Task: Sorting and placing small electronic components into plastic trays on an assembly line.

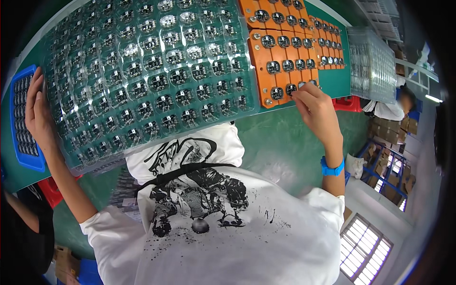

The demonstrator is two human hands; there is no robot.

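Observation:
A large clear plastic blister tray point(156, 50) full of small black-and-silver electronic parts covers the left and middle of the green bench. My left hand point(40, 116) rests along its left edge, fingers stretched out and nearly straight, close to a blue tray point(35, 161) of similar parts. At the bench's front edge my right hand point(317, 110) is closed in a pinch over the near row of an orange fixture plate point(263, 54). Its fingertips are beside a small round black part point(291, 89) in that row; anything between them is hidden.
More orange plates point(327, 28) lie farther back. A stack of clear trays point(373, 61) stands at the bench's right end. Red stools point(346, 103) show below the bench. One person in white point(389, 109) is at the right, another in black point(28, 228) at the left.

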